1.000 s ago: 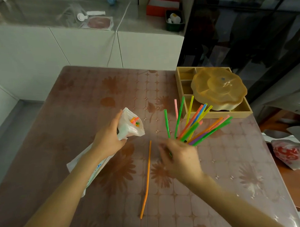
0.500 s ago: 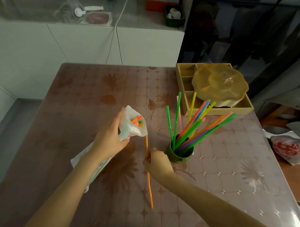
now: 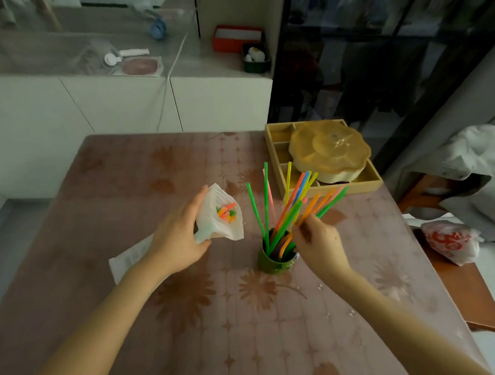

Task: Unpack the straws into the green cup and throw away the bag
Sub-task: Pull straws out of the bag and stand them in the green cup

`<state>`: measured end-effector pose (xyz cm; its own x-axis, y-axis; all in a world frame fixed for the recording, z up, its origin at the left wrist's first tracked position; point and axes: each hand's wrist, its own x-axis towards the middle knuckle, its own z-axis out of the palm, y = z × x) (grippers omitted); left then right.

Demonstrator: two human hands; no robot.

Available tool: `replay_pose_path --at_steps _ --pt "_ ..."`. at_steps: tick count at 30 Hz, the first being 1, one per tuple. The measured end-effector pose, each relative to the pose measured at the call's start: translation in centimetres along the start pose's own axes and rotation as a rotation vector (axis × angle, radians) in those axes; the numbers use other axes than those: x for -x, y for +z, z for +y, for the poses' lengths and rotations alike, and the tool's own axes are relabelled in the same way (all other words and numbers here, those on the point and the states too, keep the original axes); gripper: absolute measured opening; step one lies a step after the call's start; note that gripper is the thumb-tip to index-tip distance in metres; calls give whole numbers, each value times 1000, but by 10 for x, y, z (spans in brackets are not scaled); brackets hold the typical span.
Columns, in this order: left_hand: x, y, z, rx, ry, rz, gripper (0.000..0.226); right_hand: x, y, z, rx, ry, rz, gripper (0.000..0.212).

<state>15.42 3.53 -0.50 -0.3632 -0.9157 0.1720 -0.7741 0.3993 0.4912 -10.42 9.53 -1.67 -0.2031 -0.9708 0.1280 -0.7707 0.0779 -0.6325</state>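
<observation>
A green cup (image 3: pixel 274 262) stands on the table's middle, with several coloured straws (image 3: pixel 286 202) fanning up and right out of it. My right hand (image 3: pixel 318 238) is just right of the cup and pinches an orange straw (image 3: pixel 307 210) whose lower end dips into the cup. My left hand (image 3: pixel 178 240) grips a white plastic bag (image 3: pixel 222 219) left of the cup. The bag's open mouth faces me and shows several straw ends inside. The bag's tail (image 3: pixel 131 257) trails down-left behind my wrist.
A brown flower-patterned table (image 3: pixel 189 315) carries everything. A wooden tray (image 3: pixel 279 155) with a lidded tan dish (image 3: pixel 328 151) sits at the back right. A red-printed plastic bag (image 3: pixel 450 242) lies on a brown seat off the table's right edge. White cabinets stand behind.
My right hand picked the orange straw up off the table and moved it right, into the cup. The left hand kept its hold on the bag.
</observation>
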Motion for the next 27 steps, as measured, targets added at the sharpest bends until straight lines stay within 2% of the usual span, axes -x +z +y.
replay_pose_path --at_steps 2,4,6,8,9,10,13,15,21,25,27 --pt "1 -5 10 -34 16 22 99 -3 10 8 8 87 -137 16" --pt "2 -9 19 -54 43 27 99 -3 7 9 -34 201 -172 14" --pt "4 -16 30 -80 67 30 100 3 -10 1 -75 277 -53 20" --pt "5 -25 43 -115 111 31 102 10 -33 -10 -91 247 95 27" --pt "4 -31 52 -141 133 25 102 13 -43 -17 -182 238 89 40" --pt "2 -38 63 -176 152 12 101 14 -51 -26 -404 308 16 48" --pt "-10 -57 94 -382 253 -45 103 -4 -57 -44 -1205 687 -337 44" --pt "-23 -67 118 -564 376 -68 106 -19 -53 -48 -1496 796 -449 43" --pt "-57 -83 179 -1070 551 -273 97 -35 -38 -60 -1847 864 -692 50" --pt "-67 -87 194 -1192 502 -363 97 -38 -43 -64 -1970 895 -633 41" --pt "-67 -88 196 -1188 473 -384 95 -35 -50 -68 -1986 889 -651 45"
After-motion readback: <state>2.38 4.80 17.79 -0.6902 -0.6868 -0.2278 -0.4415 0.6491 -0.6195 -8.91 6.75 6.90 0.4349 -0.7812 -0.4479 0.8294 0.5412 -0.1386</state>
